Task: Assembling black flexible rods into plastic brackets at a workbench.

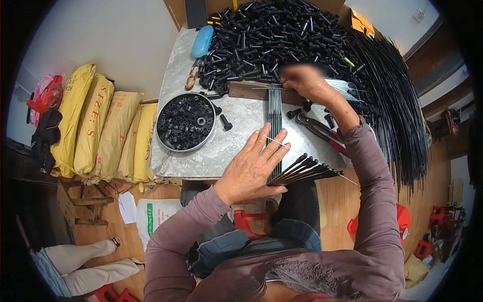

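My left hand lies with its fingers spread over a row of thin dark metal ribs. Beyond the hand, the ribs fan out past the near table edge and end in black knobbed tips. A thin pale rod runs across the fingers of this hand and past the tips. My right hand is closed at the far end of the ribs, pinching a thin wire there; its fingertips are partly blurred. A brown wooden block sits under the far rib ends.
Black tubular parts are heaped at the back. Long black rods hang over the right edge. Red-handled pliers lie near my right forearm. A round tin of small black pieces stands left. Yellow sacks line the left wall; another person's legs show lower left.
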Action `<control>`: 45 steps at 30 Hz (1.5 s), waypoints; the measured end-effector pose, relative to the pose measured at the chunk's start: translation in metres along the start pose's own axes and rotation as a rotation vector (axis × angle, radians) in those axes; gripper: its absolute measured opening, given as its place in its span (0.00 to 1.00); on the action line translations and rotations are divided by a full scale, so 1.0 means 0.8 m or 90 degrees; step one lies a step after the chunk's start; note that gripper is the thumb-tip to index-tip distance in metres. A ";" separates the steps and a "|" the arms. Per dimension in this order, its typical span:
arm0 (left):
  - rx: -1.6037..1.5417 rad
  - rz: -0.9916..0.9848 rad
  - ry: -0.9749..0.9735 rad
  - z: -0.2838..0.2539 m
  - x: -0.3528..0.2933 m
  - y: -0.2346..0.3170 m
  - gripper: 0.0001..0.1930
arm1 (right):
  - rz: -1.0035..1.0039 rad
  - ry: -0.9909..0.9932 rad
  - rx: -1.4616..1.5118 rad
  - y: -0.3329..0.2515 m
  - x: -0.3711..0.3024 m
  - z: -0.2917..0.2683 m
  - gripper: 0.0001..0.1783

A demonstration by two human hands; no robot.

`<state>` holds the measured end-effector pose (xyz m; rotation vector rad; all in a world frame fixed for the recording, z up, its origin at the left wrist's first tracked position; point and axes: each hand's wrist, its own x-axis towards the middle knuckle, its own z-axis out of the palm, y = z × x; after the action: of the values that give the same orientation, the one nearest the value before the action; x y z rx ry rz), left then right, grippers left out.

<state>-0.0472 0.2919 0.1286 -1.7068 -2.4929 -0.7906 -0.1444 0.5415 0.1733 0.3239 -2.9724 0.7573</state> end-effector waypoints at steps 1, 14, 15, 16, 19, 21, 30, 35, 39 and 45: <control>0.004 -0.001 0.001 -0.001 -0.001 0.000 0.44 | 0.000 -0.001 0.000 0.000 0.001 0.001 0.08; -0.003 -0.002 0.008 0.002 0.000 -0.003 0.45 | 0.031 -0.026 0.155 0.014 0.015 0.016 0.06; -0.004 0.000 0.009 0.002 0.000 -0.003 0.45 | 0.050 0.003 0.177 0.012 0.012 0.017 0.06; -0.006 0.004 0.010 0.002 0.001 -0.002 0.45 | 0.051 0.004 0.175 0.014 0.013 0.020 0.06; -0.007 0.011 0.017 0.001 0.002 -0.001 0.45 | 0.022 0.054 0.218 0.013 0.010 0.025 0.08; -0.003 0.009 0.017 0.000 0.002 0.000 0.44 | -0.022 0.147 0.075 0.005 0.002 0.021 0.10; -0.025 0.000 0.035 0.003 -0.001 0.000 0.46 | -0.053 0.068 -0.124 0.012 -0.010 0.005 0.08; -0.010 0.001 0.028 0.002 0.004 0.001 0.45 | -0.082 0.116 -0.185 -0.006 -0.009 0.009 0.08; 0.010 0.012 0.024 0.001 -0.003 0.000 0.45 | -0.305 0.101 -0.266 -0.044 -0.052 0.020 0.23; 0.016 0.104 0.032 0.007 -0.011 -0.011 0.29 | -0.445 0.079 -0.415 -0.042 -0.061 0.044 0.18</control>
<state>-0.0498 0.2845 0.1177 -1.8294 -2.2852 -0.7736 -0.0896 0.5051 0.1531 1.1001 -2.5006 -0.2457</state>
